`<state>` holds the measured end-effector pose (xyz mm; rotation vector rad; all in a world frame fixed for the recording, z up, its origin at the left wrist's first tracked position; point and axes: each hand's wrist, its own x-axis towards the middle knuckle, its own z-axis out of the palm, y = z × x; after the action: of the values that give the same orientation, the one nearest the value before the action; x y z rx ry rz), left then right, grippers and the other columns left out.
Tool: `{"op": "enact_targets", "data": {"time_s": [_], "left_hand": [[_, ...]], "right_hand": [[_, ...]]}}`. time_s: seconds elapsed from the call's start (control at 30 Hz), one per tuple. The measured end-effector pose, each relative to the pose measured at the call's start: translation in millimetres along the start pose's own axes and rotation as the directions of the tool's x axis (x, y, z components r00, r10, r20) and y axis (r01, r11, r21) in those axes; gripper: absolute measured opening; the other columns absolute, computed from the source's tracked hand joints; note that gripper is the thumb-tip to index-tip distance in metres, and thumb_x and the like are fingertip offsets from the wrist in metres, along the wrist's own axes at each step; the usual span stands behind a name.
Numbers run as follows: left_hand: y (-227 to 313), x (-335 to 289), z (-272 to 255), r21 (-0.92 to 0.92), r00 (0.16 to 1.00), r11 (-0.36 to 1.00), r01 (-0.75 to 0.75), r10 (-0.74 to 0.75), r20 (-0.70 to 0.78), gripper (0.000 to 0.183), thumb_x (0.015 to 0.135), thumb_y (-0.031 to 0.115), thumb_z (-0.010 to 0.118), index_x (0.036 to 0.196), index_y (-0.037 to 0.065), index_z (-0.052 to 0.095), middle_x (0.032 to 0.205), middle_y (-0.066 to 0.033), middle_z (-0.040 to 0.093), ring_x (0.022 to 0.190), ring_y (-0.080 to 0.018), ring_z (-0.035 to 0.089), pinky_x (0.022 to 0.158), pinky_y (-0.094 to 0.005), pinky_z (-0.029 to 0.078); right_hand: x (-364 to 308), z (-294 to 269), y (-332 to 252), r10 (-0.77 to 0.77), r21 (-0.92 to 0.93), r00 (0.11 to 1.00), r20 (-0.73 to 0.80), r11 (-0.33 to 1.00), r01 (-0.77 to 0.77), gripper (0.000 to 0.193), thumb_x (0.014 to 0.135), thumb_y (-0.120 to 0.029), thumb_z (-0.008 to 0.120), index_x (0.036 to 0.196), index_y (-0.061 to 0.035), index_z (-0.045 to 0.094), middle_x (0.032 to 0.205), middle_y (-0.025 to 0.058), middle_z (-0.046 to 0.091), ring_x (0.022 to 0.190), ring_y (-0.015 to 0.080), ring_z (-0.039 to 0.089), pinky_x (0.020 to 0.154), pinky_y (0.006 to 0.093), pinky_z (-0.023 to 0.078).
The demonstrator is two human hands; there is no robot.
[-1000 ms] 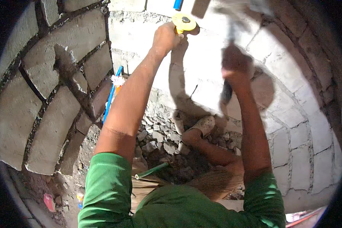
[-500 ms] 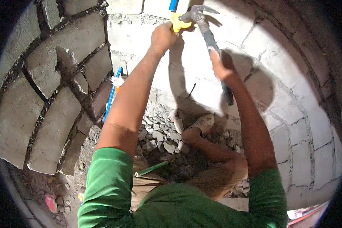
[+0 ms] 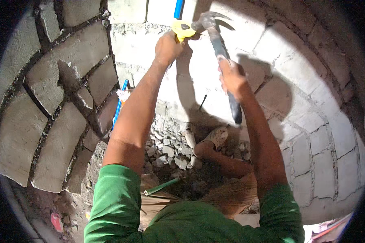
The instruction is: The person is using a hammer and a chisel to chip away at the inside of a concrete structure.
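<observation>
Take the view as a clock face. The left hand is a little before 12 o'clock, and its fingers are closed around the yellow tool, with no visible opening in this grip. The tool stands at 12, on the upper side of the fist, and shows a dark centre.

The right hand is between 1 and 2 o'clock. It is wrapped around the handle of the hammer, also fully closed. From the fist, the hammer's head lies toward 11 and the handle's end toward 6. The claw points to 3, and the striking face is at the right edge of the yellow tool; whether the two touch, I cannot tell.

Behind both hands is a pale wall, strongly lit, with shadows of the arms on it. At 12, just above the tool, there is a blue tube. Another tube, also blue, leans at 9, beside the left forearm. A grey block wall fills the side around 10. Toward 7 lies rubble, toward 4 a pale shoe, and between 6 and 7 a green tube.
</observation>
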<state>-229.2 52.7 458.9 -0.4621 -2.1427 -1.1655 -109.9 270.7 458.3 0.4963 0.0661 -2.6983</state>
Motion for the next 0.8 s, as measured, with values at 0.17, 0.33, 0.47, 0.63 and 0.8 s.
{"op": "enact_targets", "data": {"time_s": [0.17,0.33,0.47,0.63,0.8], "left_hand": [[-20,-33,-16,0.066,0.974,0.974,-0.217,0.221,-0.056,0.026,0.081,0.02,0.069,0.104,0.009,0.07,0.1,-0.015,0.071,0.092,-0.0308,0.069,0.079,-0.0409,0.054],[-54,-141,-57,-0.342,0.988,0.936,0.088,-0.126,-0.09,0.018,0.08,0.009,0.072,0.096,0.001,0.068,0.084,-0.0082,0.07,0.077,-0.0202,0.067,0.071,-0.035,0.053],[-58,-171,-84,-0.52,0.867,0.71,0.475,-0.48,0.137,0.025,0.079,0.0,0.072,0.102,0.001,0.063,0.09,-0.0054,0.064,0.08,-0.0155,0.063,0.069,-0.0298,0.054],[-43,-119,-95,-0.663,0.938,0.673,0.328,-0.313,0.146,0.029,0.082,0.001,0.072,0.108,0.001,0.061,0.097,-0.0065,0.066,0.084,-0.0167,0.065,0.072,-0.0304,0.056],[-30,-79,-77,-0.537,0.991,0.834,0.13,-0.122,0.05,0.016,0.083,0.0,0.07,0.099,-0.002,0.069,0.089,-0.007,0.071,0.081,-0.0137,0.067,0.069,-0.0267,0.053]], "right_hand": [[-56,-47,-10,-0.02,-0.163,0.529,0.848,-0.96,0.226,0.03,0.098,-0.033,0.054,0.087,-0.0057,0.06,0.059,-0.0014,0.052,0.045,0.0102,0.048,0.045,0.0284,0.042],[-78,-93,8,-0.041,-0.133,0.584,0.811,-0.984,0.116,0.034,0.096,-0.034,0.051,0.086,-0.0026,0.059,0.058,-0.0005,0.051,0.045,0.0098,0.048,0.046,0.027,0.04],[-76,-124,14,-0.258,-0.523,0.65,0.715,-0.814,0.252,0.04,0.096,-0.04,0.051,0.088,-0.0015,0.058,0.058,-0.0005,0.051,0.044,0.0096,0.045,0.044,0.0274,0.037],[-78,-84,27,-0.168,-0.342,0.615,0.771,-0.923,0.176,0.029,0.094,-0.027,0.052,0.088,0.0009,0.057,0.068,0.0126,0.055,0.059,0.0275,0.055,0.059,0.0405,0.045],[-98,-19,73,-0.374,-0.587,0.655,0.656,-0.799,0.132,0.036,0.098,-0.034,0.051,0.086,-0.001,0.057,0.062,0.0094,0.054,0.053,0.0199,0.052,0.053,0.0369,0.044]]}}
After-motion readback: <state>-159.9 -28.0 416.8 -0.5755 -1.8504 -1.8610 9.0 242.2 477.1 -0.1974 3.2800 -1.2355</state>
